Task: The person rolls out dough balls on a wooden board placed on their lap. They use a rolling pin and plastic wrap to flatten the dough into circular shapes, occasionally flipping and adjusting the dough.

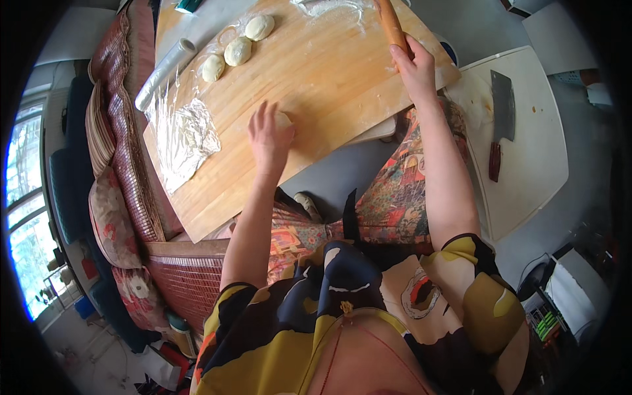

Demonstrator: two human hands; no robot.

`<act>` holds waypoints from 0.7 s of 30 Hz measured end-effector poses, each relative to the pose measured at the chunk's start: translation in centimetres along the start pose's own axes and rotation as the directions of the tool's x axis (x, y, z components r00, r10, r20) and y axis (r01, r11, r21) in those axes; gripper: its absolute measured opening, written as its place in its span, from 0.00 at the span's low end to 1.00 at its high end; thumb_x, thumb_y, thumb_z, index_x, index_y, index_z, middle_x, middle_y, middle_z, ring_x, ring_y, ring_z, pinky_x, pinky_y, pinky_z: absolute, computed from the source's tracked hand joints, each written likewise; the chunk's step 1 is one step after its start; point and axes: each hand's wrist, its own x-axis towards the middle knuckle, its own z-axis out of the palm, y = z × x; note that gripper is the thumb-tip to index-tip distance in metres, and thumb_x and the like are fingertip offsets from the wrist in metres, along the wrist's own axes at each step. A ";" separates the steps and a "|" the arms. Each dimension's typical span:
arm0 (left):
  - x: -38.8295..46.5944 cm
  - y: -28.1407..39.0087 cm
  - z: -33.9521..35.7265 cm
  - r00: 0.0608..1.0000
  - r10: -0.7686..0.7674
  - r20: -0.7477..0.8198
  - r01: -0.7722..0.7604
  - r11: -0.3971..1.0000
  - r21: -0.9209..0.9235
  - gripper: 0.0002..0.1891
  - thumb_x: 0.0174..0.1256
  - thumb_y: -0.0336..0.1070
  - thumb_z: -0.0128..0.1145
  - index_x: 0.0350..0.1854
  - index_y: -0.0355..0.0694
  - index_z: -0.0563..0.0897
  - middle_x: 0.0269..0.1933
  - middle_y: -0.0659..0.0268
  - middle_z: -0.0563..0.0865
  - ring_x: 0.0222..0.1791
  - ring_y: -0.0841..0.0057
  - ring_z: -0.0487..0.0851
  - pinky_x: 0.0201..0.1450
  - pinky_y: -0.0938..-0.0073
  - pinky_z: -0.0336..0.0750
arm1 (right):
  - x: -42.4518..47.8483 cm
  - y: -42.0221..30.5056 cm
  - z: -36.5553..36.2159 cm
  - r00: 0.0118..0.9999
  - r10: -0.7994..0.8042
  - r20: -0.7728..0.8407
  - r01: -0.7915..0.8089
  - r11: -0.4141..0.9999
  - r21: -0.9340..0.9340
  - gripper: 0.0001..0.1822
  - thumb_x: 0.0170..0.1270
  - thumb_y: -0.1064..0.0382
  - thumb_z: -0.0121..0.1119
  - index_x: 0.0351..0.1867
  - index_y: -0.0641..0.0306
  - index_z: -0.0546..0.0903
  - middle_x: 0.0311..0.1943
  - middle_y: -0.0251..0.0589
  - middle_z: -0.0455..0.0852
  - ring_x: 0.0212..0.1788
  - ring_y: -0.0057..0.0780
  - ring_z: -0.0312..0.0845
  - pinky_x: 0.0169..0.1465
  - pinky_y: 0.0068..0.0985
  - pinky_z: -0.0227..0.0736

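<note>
My left hand [271,136] is over a small ball of dough [283,120] on the wooden board [326,94]. The ball shows between its fingers and thumb, and the rest of it is hidden by the hand. At the board's far right side, my right hand [415,66] grips a wooden rolling pin [391,24], whose far end runs out of the picture. Farther off to the left lie three dough balls: a small one [213,68], a middle one [238,51] and a far one [259,27].
Crumpled plastic wrap [190,143] covers the board's left corner, beside a roll of cling film [165,74]. White flour [333,7] dusts the far edge. A cleaver [502,108] lies on a white table [535,163] to the right. A woven-covered seat [185,276] stands at left.
</note>
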 end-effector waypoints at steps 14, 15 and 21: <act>1.7 3.2 -3.2 0.870 -0.102 0.482 0.390 0.740 -0.547 0.23 0.50 0.33 0.76 0.48 0.33 0.83 0.40 0.59 0.89 0.41 0.72 0.86 0.46 0.70 0.81 | -0.1 1.1 -1.1 0.999 0.007 -0.048 -0.008 0.999 -0.033 0.16 0.69 0.64 0.63 0.56 0.67 0.82 0.25 0.26 0.78 0.25 0.13 0.71 0.29 0.19 0.66; 2.1 4.1 -2.8 0.866 -0.093 0.492 0.370 0.781 -0.504 0.23 0.50 0.33 0.76 0.48 0.32 0.83 0.40 0.60 0.88 0.41 0.73 0.86 0.46 0.70 0.81 | -0.1 1.1 -1.1 0.999 0.002 -0.049 -0.004 0.999 -0.052 0.16 0.69 0.64 0.63 0.55 0.67 0.82 0.25 0.26 0.78 0.25 0.13 0.71 0.29 0.19 0.67; 3.8 7.3 2.0 0.838 0.090 0.539 0.259 0.803 -0.537 0.22 0.52 0.34 0.75 0.49 0.35 0.85 0.41 0.60 0.89 0.43 0.74 0.86 0.49 0.70 0.80 | 0.1 0.9 -1.3 0.997 0.017 -0.075 -0.018 1.000 -0.014 0.15 0.69 0.65 0.63 0.55 0.67 0.82 0.25 0.25 0.78 0.26 0.12 0.69 0.31 0.18 0.66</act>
